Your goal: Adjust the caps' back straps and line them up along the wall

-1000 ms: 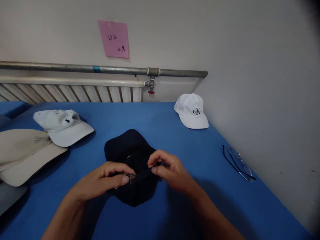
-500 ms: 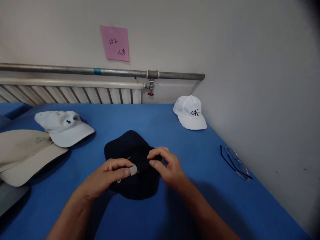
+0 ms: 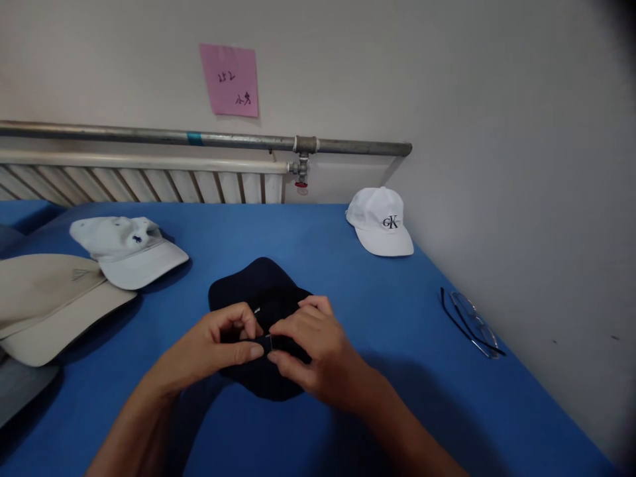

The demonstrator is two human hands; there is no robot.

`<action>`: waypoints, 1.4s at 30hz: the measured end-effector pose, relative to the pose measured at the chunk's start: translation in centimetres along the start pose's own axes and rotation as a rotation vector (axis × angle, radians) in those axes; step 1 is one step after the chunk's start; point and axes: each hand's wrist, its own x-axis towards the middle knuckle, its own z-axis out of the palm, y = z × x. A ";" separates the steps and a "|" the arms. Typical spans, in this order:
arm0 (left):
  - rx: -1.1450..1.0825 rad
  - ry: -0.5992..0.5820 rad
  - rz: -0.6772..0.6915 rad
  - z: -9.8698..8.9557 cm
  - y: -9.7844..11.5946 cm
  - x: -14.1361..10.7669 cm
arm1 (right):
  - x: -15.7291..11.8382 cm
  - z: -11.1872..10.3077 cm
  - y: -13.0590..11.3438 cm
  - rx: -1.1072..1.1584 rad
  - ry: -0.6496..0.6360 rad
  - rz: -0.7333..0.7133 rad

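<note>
A dark navy baseball cap [image 3: 256, 281] lies on the blue surface in front of me, its brim pointing away to the upper left. My left hand [image 3: 218, 344] pinches the cap's back strap [image 3: 267, 343] between thumb and fingers. From the other side, my right hand [image 3: 313, 344] closes thumb and forefinger on the strap, close to the left fingertips. A thin pale edge shows on the strap between the two hands. The hands cover much of the cap's near side.
To the left lie a pale cap with a small horse logo [image 3: 139, 248], a beige cap [image 3: 54, 298] and part of a grey cap [image 3: 22, 391]. A white cap [image 3: 380, 222] sits at the back right; eyeglasses [image 3: 472, 324] lie near the right edge. A radiator [image 3: 163, 185] stands behind.
My right hand has moved left along the strap to meet the left fingertips. The pale tag by my left thumb is now hidden, with only a thin edge showing. My left fingers have curled more.
</note>
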 end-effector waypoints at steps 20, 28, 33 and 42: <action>0.063 -0.050 -0.046 0.2 0.4 -0.2 | -0.1 0.2 0.2 0.043 -0.002 0.010; -0.045 -0.060 0.016 0.2 0.2 -0.3 | -0.1 0.2 0.4 0.146 0.027 0.062; -0.086 -0.067 0.030 0.0 0.1 -0.3 | 0.0 0.2 0.4 0.162 0.042 0.087; 0.098 -0.077 -0.021 0.1 1.3 -0.6 | 0.7 0.4 -0.5 0.099 -0.026 0.002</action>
